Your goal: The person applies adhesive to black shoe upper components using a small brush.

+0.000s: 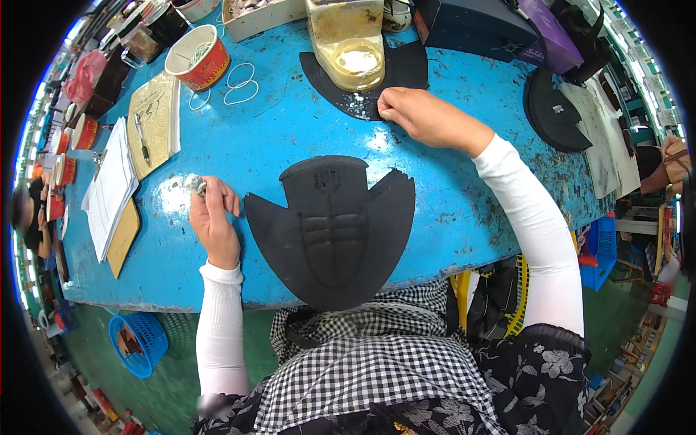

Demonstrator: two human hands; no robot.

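Some ribbing apparently done on the notched black panel [330, 246], flat on the surface [464, 210]; gaps beside its middle tab [319, 177] seemingly unclosed as yet. Left of the panel, left hand [216, 221] gripping a pale wad [195, 184]; beyond it, right hand [435, 119] closed at a second black piece [407, 65], anything pinched impossible to tell. Also beyond, a cup [359, 87] with pale contents; farther left, a red tub [206, 75] of pale loops [201, 52]; down-left, a blue basket [150, 360] of brown scraps [128, 341]
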